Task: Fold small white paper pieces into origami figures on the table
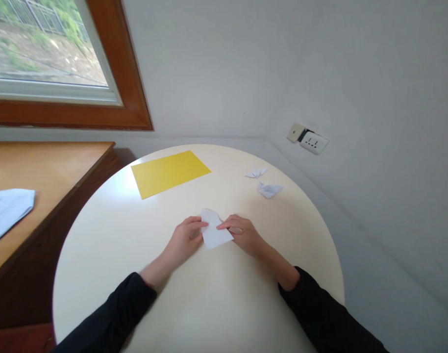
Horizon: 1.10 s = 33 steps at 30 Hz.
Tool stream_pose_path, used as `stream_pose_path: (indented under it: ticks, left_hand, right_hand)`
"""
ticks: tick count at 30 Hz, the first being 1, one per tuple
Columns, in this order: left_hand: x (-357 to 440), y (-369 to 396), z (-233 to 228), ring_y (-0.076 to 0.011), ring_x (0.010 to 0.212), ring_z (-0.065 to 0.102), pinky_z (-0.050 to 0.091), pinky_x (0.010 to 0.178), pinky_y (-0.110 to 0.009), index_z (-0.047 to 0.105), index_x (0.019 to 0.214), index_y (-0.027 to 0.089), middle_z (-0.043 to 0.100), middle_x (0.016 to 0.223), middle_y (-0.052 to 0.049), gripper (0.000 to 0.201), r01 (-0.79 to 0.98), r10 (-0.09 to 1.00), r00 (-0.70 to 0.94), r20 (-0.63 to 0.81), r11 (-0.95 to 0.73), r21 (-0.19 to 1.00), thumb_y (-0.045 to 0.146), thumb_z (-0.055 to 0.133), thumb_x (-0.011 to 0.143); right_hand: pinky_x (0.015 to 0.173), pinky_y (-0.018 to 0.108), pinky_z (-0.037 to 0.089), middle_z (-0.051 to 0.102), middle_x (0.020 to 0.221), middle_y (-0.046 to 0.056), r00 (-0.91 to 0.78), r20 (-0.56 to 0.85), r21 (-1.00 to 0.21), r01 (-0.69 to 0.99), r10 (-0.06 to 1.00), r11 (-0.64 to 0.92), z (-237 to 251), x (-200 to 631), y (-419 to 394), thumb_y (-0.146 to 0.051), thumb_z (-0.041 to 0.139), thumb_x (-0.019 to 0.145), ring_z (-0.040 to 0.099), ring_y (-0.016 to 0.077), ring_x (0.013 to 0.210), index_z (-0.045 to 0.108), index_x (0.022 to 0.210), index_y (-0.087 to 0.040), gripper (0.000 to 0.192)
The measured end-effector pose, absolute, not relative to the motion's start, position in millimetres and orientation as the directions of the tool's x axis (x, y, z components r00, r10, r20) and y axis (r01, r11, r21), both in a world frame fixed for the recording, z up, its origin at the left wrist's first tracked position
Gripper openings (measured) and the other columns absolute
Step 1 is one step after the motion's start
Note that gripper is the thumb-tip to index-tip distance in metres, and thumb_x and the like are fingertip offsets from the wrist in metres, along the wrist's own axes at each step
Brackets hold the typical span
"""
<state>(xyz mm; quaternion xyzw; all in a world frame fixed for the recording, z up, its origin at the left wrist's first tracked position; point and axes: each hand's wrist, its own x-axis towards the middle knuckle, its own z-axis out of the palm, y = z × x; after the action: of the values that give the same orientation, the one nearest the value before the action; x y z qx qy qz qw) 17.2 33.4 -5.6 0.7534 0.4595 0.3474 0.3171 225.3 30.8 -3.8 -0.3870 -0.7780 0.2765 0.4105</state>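
Left hand (186, 238) and right hand (247, 236) are held over a round white table (209, 304). A yellow sheet (170, 174) is laid near its far left edge. Between the hands, white paper (213, 239) is pinched at both sides. Two origami figures (270, 190) are set at far right.

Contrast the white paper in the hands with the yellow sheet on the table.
The white paper is small; the yellow sheet looks much larger.
The white paper has an irregular outline, while the yellow sheet is a plain rectangle.
The left hand and right hand hold the white paper; the yellow sheet lies flat, untouched.
Both have straight edges.
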Motion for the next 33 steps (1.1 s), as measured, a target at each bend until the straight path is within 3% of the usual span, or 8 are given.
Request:
stream_pose_path:
  ticks: [5, 8, 14, 21, 25, 29, 33]
  left_hand:
    - [17, 23, -9, -0.0295, 0.12, 0.045, 0.041, 0.098, -0.046, 0.066, 0.11, 0.019, 0.05, 0.128, -0.016, 0.041, 0.694, 0.836, 0.494, 0.238, -0.545, 0.47, 0.007, 0.056, 0.072]
    - [17, 20, -5, -0.0313, 0.125, 0.039, 0.04, 0.099, -0.05, 0.064, 0.111, 0.019, 0.045, 0.133, -0.016, 0.043, 0.717, 0.806, 0.538, 0.246, -0.592, 0.369, 0.004, 0.052, 0.072]
    - [15, 21, -1, -0.0227, 0.117, 0.05, 0.029, 0.107, -0.049, 0.062, 0.111, 0.02, 0.058, 0.123, -0.011, 0.041, 0.677, 0.756, 0.619, 0.21, -0.65, 0.344, 0.007, 0.043, 0.077]
    - [12, 26, -5, -0.0228, 0.124, 0.046, 0.012, 0.11, -0.056, 0.056, 0.118, 0.023, 0.056, 0.13, -0.009, 0.042, 0.711, 0.783, 0.608, 0.129, -0.61, 0.349, 0.01, 0.04, 0.082]
    - [11, 25, 0, -0.0237, 0.12, 0.048, 0.017, 0.107, -0.052, 0.058, 0.113, 0.024, 0.055, 0.13, -0.01, 0.039, 0.705, 0.771, 0.604, 0.203, -0.635, 0.314, 0.011, 0.048, 0.078]
    - [12, 19, 7, -0.021, 0.104, 0.056, 0.029, 0.094, -0.043, 0.063, 0.101, 0.025, 0.063, 0.114, -0.007, 0.021, 0.676, 0.728, 0.575, 0.373, -0.68, 0.284, 0.021, 0.05, 0.086]
    - [15, 18, 8, -0.0169, 0.085, 0.058, 0.031, 0.08, -0.036, 0.065, 0.09, 0.022, 0.067, 0.096, -0.004, 0.017, 0.673, 0.722, 0.571, 0.39, -0.684, 0.28, 0.022, 0.047, 0.089]
  right_hand:
    - [0.067, 0.028, 0.045, 0.064, 0.074, 0.004, -0.498, 0.441, -0.574, 0.483, 0.747, 0.661, -17, 232, 28, -0.009, 0.057, 0.078, 0.056, 0.0151, 0.072, 0.07, 0.084, -0.02, 0.018]
    - [0.068, 0.028, 0.044, 0.061, 0.075, 0.003, -0.528, 0.445, -0.495, 0.529, 0.724, 0.69, -18, 232, 28, -0.006, 0.06, 0.075, 0.054, 0.0153, 0.073, 0.07, 0.082, -0.021, 0.019]
    - [0.077, 0.033, 0.042, 0.062, 0.09, 0.005, -0.529, 0.451, -0.475, 0.539, 0.719, 0.695, -16, 233, 27, -0.011, 0.062, 0.074, 0.055, 0.0173, 0.084, 0.067, 0.081, -0.021, 0.013]
    - [0.076, 0.032, 0.038, 0.066, 0.08, 0.002, -0.56, 0.508, -0.453, 0.473, 0.654, 0.756, -4, 224, 21, -0.007, 0.056, 0.078, 0.059, 0.0145, 0.077, 0.062, 0.078, -0.021, 0.015]
    - [0.071, 0.03, 0.038, 0.065, 0.074, 0.002, -0.576, 0.534, -0.345, 0.52, 0.619, 0.781, 2, 221, 18, -0.006, 0.05, 0.08, 0.056, 0.0142, 0.072, 0.06, 0.078, -0.02, 0.018]
    - [0.073, 0.032, 0.036, 0.062, 0.071, 0.003, -0.577, 0.497, -0.187, 0.659, 0.648, 0.729, 3, 221, 19, -0.006, 0.05, 0.081, 0.052, 0.0157, 0.069, 0.059, 0.075, -0.02, 0.017]
    - [0.071, 0.032, 0.037, 0.06, 0.07, 0.003, -0.588, 0.412, -0.163, 0.704, 0.696, 0.691, 0, 217, 17, -0.006, 0.052, 0.08, 0.052, 0.0173, 0.07, 0.057, 0.073, -0.019, 0.016]
